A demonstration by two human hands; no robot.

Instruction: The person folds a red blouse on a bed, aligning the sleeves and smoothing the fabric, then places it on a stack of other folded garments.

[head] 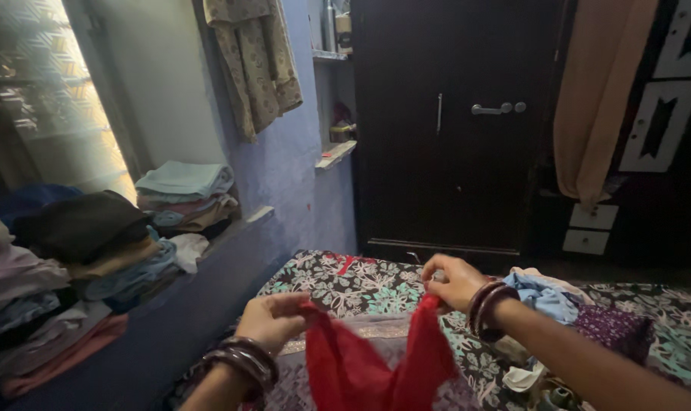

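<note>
A red cloth (364, 365) hangs between my two hands above a bed with a floral sheet (360, 285). My left hand (273, 320) pinches one upper corner of the cloth, and my right hand (453, 281) pinches the other corner a little higher. Dark bangles sit on both wrists. The cloth sags in a V between the hands. Its lower part runs out of the bottom of the view.
Stacks of folded clothes (94, 251) fill a ledge on the left by a window. A loose pile of garments (554, 301) lies on the bed to the right. A dark wardrobe (452, 129) stands ahead, and a patterned garment (258, 61) hangs on the blue wall.
</note>
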